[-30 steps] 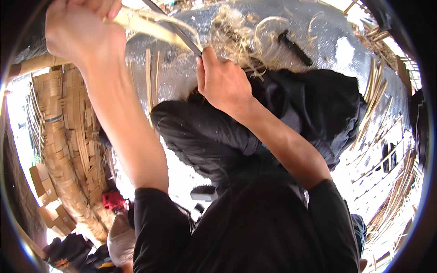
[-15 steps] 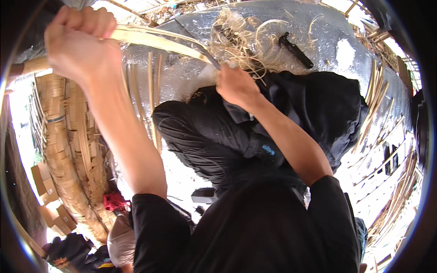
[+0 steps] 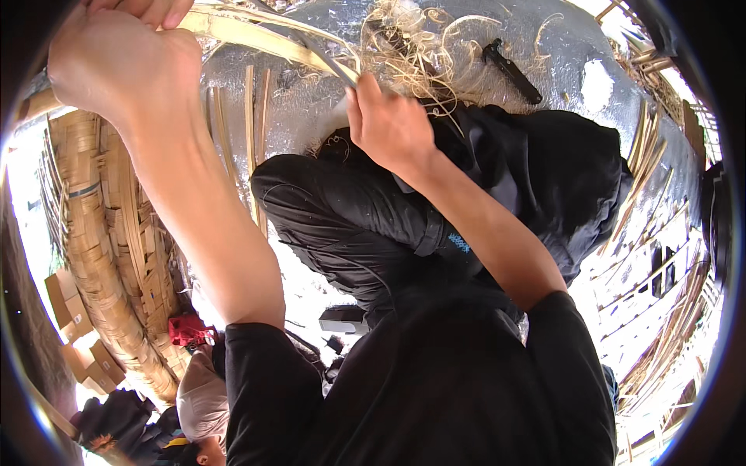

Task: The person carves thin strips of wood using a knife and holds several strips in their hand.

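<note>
Near wrinkled trousers (image 3: pixel 334 210), the left hand (image 3: pixel 126 68) clenches a flat pale strip (image 3: pixel 252 36), the right (image 3: pixel 394 126) a grey blade (image 3: pixel 332 60).

Smooth pale bamboo strip (image 3: pixel 249 33), grey metal knife blade (image 3: pixel 332 62), glossy silvery sheet (image 3: pixel 571 56), matt black cloth trousers (image 3: pixel 326 198), rough woven-bamboo panel (image 3: pixel 101 245).

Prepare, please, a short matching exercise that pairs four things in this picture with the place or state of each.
1. Left hand
2. Right hand
3. Black tool
4. Cardboard boxes

A. Holding the grey-bladed knife
B. At the picture's lower left
C. Closed around the pale strip
D. On the grey sheet, beside curled shavings

Pairs: 1-C, 2-A, 3-D, 4-B
</note>
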The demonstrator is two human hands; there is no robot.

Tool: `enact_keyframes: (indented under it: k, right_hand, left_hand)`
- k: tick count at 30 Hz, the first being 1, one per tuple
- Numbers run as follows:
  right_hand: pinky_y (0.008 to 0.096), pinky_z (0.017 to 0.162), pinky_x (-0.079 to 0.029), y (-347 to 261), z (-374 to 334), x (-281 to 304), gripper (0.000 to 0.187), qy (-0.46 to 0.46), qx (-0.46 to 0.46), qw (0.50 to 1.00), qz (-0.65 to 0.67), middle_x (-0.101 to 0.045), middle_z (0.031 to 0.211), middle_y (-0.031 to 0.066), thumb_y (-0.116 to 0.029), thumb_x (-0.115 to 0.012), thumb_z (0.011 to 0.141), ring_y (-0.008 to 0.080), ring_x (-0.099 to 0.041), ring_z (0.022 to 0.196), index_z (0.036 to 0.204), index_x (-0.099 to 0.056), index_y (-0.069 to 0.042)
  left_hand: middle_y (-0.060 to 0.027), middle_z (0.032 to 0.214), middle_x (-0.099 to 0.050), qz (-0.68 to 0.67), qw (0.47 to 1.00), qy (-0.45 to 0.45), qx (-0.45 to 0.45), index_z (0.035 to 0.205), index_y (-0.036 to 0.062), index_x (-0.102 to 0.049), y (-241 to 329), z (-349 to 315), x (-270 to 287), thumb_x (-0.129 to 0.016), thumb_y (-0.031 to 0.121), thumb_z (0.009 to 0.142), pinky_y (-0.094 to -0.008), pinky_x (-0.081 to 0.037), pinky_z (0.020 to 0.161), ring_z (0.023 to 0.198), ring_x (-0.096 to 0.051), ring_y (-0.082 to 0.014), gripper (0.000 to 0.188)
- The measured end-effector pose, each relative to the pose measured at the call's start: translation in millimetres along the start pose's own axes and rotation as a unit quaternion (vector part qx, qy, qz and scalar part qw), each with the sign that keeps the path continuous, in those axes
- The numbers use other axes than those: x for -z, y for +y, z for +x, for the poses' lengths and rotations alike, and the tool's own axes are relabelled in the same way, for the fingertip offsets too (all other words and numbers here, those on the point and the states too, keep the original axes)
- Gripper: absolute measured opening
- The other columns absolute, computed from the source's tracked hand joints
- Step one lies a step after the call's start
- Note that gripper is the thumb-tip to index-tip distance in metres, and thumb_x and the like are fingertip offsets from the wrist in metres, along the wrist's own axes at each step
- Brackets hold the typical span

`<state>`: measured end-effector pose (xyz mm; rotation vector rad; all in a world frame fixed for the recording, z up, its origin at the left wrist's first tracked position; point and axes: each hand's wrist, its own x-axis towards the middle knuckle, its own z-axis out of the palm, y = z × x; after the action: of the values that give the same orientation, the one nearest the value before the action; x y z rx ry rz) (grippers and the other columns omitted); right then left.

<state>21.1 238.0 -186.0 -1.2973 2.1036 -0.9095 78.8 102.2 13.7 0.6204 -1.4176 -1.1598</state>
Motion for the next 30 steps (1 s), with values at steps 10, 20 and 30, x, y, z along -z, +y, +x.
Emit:
enact_keyframes:
  k: [10, 20, 30]
  right_hand:
    - [0.0554, 0.078, -0.057, 70.9, -4.8, -37.2, 0.026, -0.105, -0.112, 0.986, -0.061, -0.07, 0.087, 0.0303, -0.021, -0.053, 0.098, 0.0478, -0.07, 0.088, 0.102, -0.059, 0.004]
    - [0.0562, 0.081, -0.057, 95.7, -12.8, -59.7, 0.02, -0.138, -0.15, 0.976, -0.071, -0.071, 0.095, 0.0297, -0.013, -0.056, 0.091, 0.048, -0.07, 0.093, 0.105, -0.056, 0.001]
    - [0.0568, 0.073, -0.056, 81.0, -16.7, -31.2, 0.026, -0.103, -0.107, 0.988, -0.048, -0.068, 0.077, 0.0291, -0.021, -0.051, 0.099, 0.0498, -0.068, 0.077, 0.098, -0.053, 0.005]
  left_hand:
    - [-0.0029, 0.061, -0.019, -0.053, 0.99, -0.122, 0.037, 0.065, 0.0134, -0.026, -8.8, 49.8, 50.1, -0.038, 0.014, 0.081, -0.0321, -0.02, 0.054, 0.055, -0.018, -0.0146, 0.02]
    - [-0.0026, 0.059, -0.02, 0.022, 1.0, 0.022, 0.001, 0.062, 0.0152, -0.026, 1.3, -8.7, -14.8, -0.04, 0.013, 0.079, -0.0305, -0.021, 0.052, 0.053, -0.018, -0.0127, 0.022]
    - [-0.0034, 0.064, -0.029, -0.133, 0.969, -0.188, 0.09, 0.065, 0.0134, -0.034, 3.0, 32.1, 45.5, -0.044, 0.019, 0.081, -0.0333, -0.029, 0.062, 0.057, -0.029, -0.015, 0.019]
